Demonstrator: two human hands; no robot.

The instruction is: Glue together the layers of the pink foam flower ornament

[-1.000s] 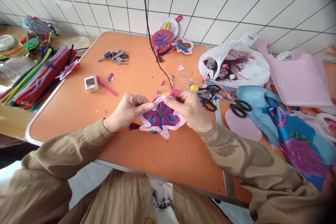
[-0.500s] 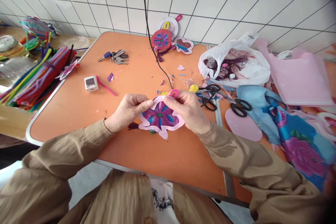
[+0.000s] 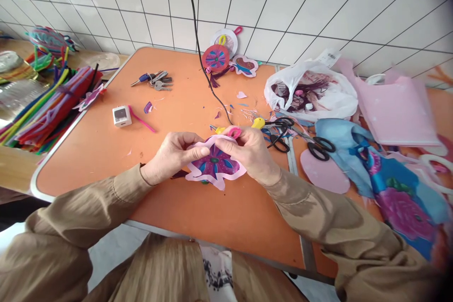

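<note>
Between my two hands is a flower-shaped fabric ornament (image 3: 214, 166) with a pale pink border and a purple and blue flower pattern. My left hand (image 3: 176, 155) pinches its upper left edge between thumb and fingers. At the upper right edge my right hand (image 3: 252, 153) grips it, thumb on the front. A bright pink loop (image 3: 234, 132) stands up at the top beside my right fingers. A dark tassel (image 3: 180, 174) sticks out below my left hand, and a bit of green shows under the lower border. My fingers behind the ornament are hidden.
Black-handled scissors (image 3: 320, 148), a yellow-handled tool (image 3: 258, 123) and fabric scraps lie right of my hands. A white plastic bag (image 3: 343, 92) holds dark tassels. Keys (image 3: 160, 80) and a white charger (image 3: 121, 116) lie left. A black cord (image 3: 194, 14) hangs down onto the orange table (image 3: 88, 151).
The ornament's top edge has tipped toward me, so more pink border covers the flower pattern there. Both hands keep their hold and sit slightly lower in view.
</note>
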